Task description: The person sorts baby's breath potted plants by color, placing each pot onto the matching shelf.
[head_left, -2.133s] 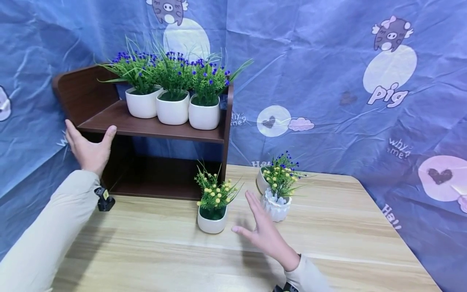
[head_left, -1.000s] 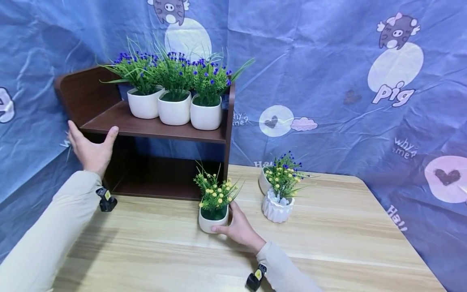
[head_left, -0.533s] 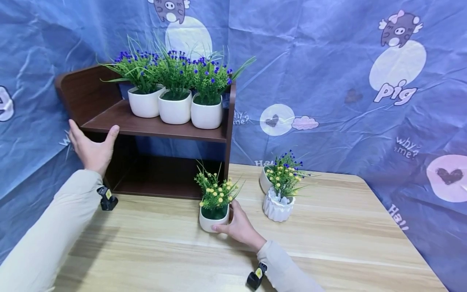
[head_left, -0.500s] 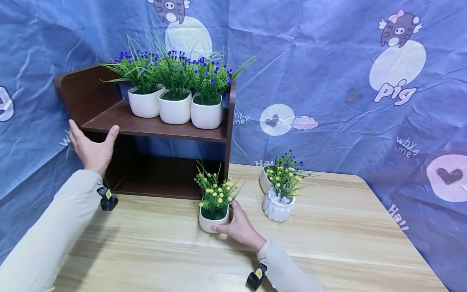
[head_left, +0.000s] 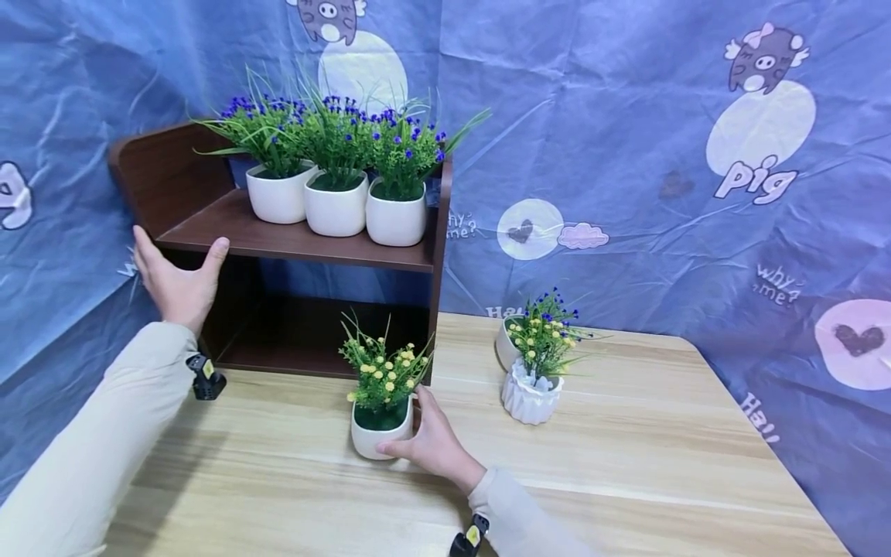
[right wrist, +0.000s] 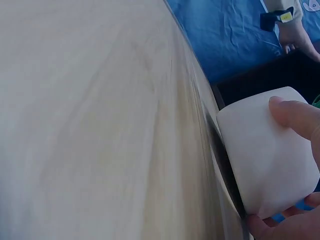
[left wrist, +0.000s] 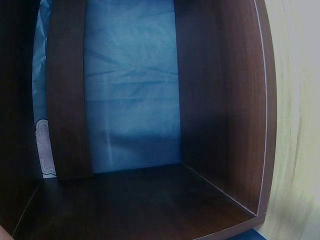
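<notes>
My right hand (head_left: 433,439) grips a white flowerpot (head_left: 376,441) of yellow flowers by its right side, thumb on the front. The right wrist view shows the thumb and fingertips around the pot (right wrist: 272,155), with a dark gap between its base and the table. At the left, my left hand (head_left: 182,286) is spread against the brown wooden shelf (head_left: 306,246), fingers straight along the outer side and thumb raised at the front. Whether the thumb touches the board, I cannot tell. The left wrist view looks into the shelf's lower compartment (left wrist: 220,110).
Three white pots with blue-purple flowers (head_left: 337,213) stand in a row on the upper board. Right of the shelf, a fluted white pot (head_left: 532,401) with yellow flowers stands before another white pot (head_left: 508,352) with blue ones. A blue curtain (head_left: 626,193) surrounds the wooden table (head_left: 626,456).
My right hand came in from the right, took hold of the yellow-flowered pot, and has shifted it left and a little nearer. The left hand stayed at the shelf's side.
</notes>
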Motion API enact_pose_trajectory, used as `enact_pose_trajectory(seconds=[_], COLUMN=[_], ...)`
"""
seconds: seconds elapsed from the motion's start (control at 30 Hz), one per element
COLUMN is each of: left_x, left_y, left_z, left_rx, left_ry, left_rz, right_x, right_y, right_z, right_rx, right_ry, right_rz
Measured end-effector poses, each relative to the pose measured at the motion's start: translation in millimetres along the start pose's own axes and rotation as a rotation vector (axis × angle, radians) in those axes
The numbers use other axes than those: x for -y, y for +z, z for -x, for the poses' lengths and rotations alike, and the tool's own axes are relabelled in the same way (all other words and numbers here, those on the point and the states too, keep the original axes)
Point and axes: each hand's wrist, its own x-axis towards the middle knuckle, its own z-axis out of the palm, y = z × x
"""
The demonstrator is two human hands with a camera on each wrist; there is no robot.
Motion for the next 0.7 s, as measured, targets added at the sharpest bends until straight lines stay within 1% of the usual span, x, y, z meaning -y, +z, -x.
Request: enact_pose_trajectory(seconds=[0.1,0.17,0.23,0.33,0.4,0.5,0.7], left_x=[0.0,0.0,-0.3,-0.9,-1.2,-1.3,-1.4], left_y=[0.4,0.6,0.4,0.2,0.3,0.2,0.3], left_z=[0.4,0.4,0.6,0.8,1.4,1.7,1.2], left_rx=[0.008,0.011,0.013,0.014,0.014,0.013,0.006], left_ry=[-0.009,-0.012,-0.015,-0.014,-0.013,-0.012,-0.006], left_rz=[-0.002,-0.004,-0.006,-0.009,-0.011,-0.015,-0.014], right_x=[4,15,17,19,13,18,24], right_y=[5.7,7.4,10.5,14.9,19.2,23.3,29.4], right_z=[-1,0,-4,-12,-21,-31,-56], right_rx=[-0.002,0.003,-0.005,-0.020,-0.036,-0.042,-0.079], right_ry=[-0.002,0.014,0.022,0.011,-0.013,-0.036,-0.076], right_rz=[-0.022,-0.055,-0.051,-0.009,0.037,0.067,0.167])
